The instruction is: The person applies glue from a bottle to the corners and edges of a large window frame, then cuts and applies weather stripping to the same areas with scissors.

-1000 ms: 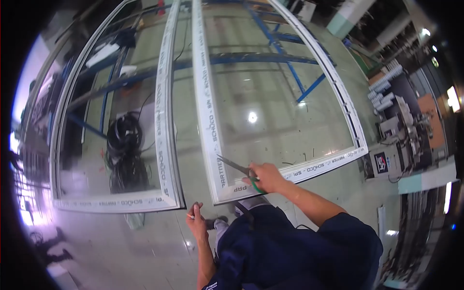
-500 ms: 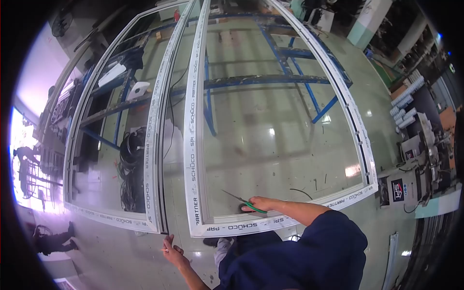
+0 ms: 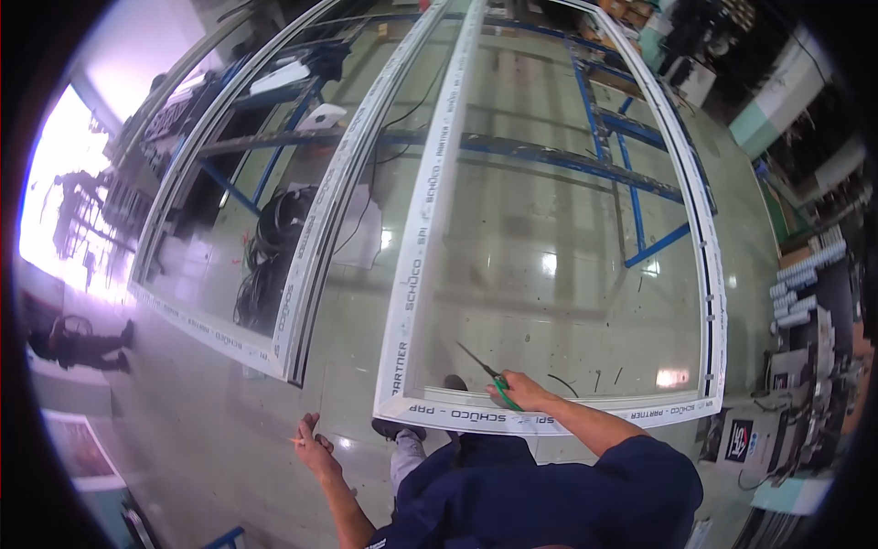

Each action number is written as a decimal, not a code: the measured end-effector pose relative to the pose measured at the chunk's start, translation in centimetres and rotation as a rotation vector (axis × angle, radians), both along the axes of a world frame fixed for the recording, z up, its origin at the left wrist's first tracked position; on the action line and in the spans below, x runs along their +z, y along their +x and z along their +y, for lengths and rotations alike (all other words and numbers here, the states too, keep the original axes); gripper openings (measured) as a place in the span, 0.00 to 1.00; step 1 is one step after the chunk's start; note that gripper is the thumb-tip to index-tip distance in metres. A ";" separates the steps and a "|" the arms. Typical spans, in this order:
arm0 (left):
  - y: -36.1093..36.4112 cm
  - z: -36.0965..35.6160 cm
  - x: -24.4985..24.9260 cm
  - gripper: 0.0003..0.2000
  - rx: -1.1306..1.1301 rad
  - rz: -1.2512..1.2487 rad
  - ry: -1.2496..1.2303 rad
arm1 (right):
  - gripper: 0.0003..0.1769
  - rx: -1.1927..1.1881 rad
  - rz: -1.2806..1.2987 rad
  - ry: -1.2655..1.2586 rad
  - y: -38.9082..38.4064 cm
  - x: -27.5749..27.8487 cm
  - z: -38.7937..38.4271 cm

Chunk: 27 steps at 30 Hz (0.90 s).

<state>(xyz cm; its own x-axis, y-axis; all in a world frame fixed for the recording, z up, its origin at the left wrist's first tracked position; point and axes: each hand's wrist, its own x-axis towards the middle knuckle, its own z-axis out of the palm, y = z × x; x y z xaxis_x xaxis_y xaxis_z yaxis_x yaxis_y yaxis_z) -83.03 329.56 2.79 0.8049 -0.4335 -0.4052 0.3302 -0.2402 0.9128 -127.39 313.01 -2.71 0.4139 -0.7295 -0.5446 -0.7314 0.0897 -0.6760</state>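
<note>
Green-handled scissors [image 3: 485, 371] are in my right hand [image 3: 521, 392], fingers closed round the handles and the blades pointing up and left. That hand is over the bottom rail of the right window frame [image 3: 540, 419], a white profile covered in printed protective film. My left hand [image 3: 315, 446] is in the air, below the lower corner of the left window frame [image 3: 291, 352] and apart from it. Its fingers are curled, and a thin orange tip sticks out; what it belongs to is too small to name. A dark strip runs along the left frame's right-hand profile.
Both frames lie on blue metal trestles [image 3: 567, 157]. Black coiled cable or gasket [image 3: 265, 265] is on the floor inside the left frame. Short black offcuts [image 3: 562, 384] lie on the tiles. At the right are a bench with white rolls [image 3: 809, 279] and a labelled box [image 3: 739, 441].
My view has shifted. My left hand has come away from the left frame's corner and is now lower and farther from it. The scissors in my right hand point more steeply upward.
</note>
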 end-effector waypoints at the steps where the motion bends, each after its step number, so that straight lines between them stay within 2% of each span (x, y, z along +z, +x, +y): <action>1: -0.1 0.5 -0.8 0.21 0.017 0.020 0.002 | 0.34 -0.002 0.015 0.003 -0.7 0.1 0.2; 5: -0.2 1.6 -2.5 0.20 0.059 0.052 0.027 | 0.31 -0.051 0.052 0.013 -2.4 0.9 1.2; 9: 0.1 2.1 -1.7 0.21 0.054 0.034 0.036 | 0.30 -0.027 0.094 -0.004 -2.6 -0.1 1.7; 11: 0.1 2.2 -1.9 0.16 0.100 0.000 0.033 | 0.28 0.026 0.123 -0.021 -2.5 -0.6 1.3; 13: 0.1 2.6 -1.9 0.15 0.137 -0.005 0.055 | 0.26 0.020 0.069 -0.062 -3.3 -1.4 1.5; 15: 0.2 3.4 -2.3 0.15 0.146 0.006 0.031 | 0.22 -0.088 0.075 -0.093 -1.1 2.5 1.4; 17: 0.4 4.0 -2.2 0.14 0.165 0.011 0.013 | 0.20 -0.104 0.104 -0.218 0.7 4.9 1.0; 20: 1.1 4.6 -2.4 0.14 0.179 -0.024 0.018 | 0.16 0.357 0.161 -0.777 4.0 10.1 -0.9; 23: 1.8 4.2 -4.0 0.13 0.245 -0.043 0.016 | 0.15 0.506 0.007 -0.661 9.7 13.5 -2.3; 26: 3.0 3.0 -5.0 0.13 0.309 0.001 -0.027 | 0.15 0.404 -0.173 -0.210 18.4 14.8 -1.8; 27: 3.6 2.7 -6.4 0.13 0.318 -0.050 -0.016 | 0.15 0.437 -0.189 -0.120 21.2 14.6 -1.6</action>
